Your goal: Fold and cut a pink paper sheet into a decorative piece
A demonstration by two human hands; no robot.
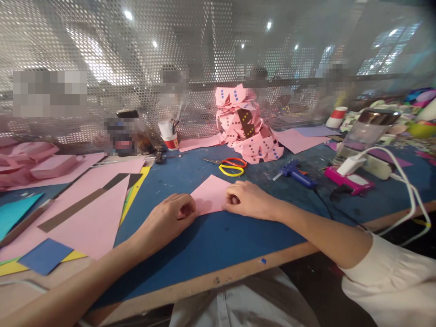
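Note:
A sheet of pink paper lies on the blue table mat in front of me, one corner pointing away. My left hand pinches its left side between curled fingers and thumb. At the right side, my right hand grips the paper edge in the same way. Just beyond the sheet lie scissors with red and yellow handles. A blue hot glue gun rests to the right of my right hand. Behind the scissors stands a pile of folded pink paper pieces with small coloured squares.
Pink, brown and yellow sheets and a blue paper square spread on the left. A magenta power strip with a white plug and cable sits right, beside a clear bottle. A perforated metal screen rises behind the table.

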